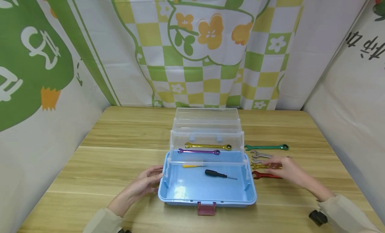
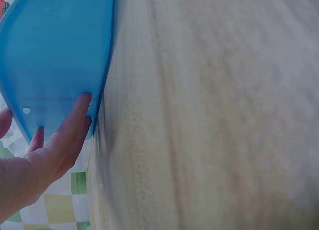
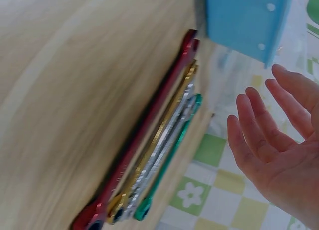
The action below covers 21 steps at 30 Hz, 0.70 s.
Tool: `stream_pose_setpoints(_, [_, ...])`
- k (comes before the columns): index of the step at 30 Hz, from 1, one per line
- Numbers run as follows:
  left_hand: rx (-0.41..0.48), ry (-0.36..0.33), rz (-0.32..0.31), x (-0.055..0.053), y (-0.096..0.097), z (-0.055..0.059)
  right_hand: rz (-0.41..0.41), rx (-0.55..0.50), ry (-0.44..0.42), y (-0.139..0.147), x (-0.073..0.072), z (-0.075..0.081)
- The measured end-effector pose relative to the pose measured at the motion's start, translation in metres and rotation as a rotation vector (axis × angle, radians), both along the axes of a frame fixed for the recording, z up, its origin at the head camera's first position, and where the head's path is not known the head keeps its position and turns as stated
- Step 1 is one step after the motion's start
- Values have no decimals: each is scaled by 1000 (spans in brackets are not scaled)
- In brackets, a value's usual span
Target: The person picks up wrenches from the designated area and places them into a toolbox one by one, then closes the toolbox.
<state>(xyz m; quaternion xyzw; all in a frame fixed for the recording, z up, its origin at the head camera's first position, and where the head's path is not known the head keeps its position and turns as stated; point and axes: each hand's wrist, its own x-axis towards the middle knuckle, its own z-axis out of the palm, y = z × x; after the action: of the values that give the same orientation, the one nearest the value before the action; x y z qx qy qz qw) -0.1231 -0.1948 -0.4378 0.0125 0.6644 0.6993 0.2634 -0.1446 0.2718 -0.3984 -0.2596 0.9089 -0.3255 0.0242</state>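
Note:
My left hand (image 1: pixel 143 183) rests against the left side of a blue toolbox (image 1: pixel 207 203), its fingers lying along the outer wall in the left wrist view. Over a row of combination wrenches beside the box hovers my right hand (image 1: pixel 290 171); in the right wrist view its fingers are spread and hold nothing. That row has a red wrench (image 3: pixel 144 132), a gold wrench (image 3: pixel 158 142), silver wrenches (image 1: pixel 261 155) and a green wrench (image 1: pixel 266 147). Inside the box lie a black-handled screwdriver (image 1: pixel 215 173) and a yellow-handled tool (image 1: pixel 190 166), partly hidden by a tray edge.
Clear tiered trays (image 1: pixel 207 126) stand raised at the back of the toolbox. A purple wrench (image 1: pixel 198 152) and another gold wrench (image 1: pixel 207 146) lie on them. A dark red latch (image 1: pixel 206 209) hangs at the front. Patterned curtains (image 1: pixel 198 76) enclose the wooden table (image 1: pixel 120 136).

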Motion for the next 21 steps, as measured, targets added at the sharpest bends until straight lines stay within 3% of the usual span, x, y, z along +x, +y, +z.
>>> stream_pose_setpoints(10, [7, 5, -4, 0, 0, 0, 10, 20, -83, 8, -1, -14])
stream_pose_setpoints(21, [6, -2, 8, 0, 0, 0, 46, 85, -64, 15, -4, -26])
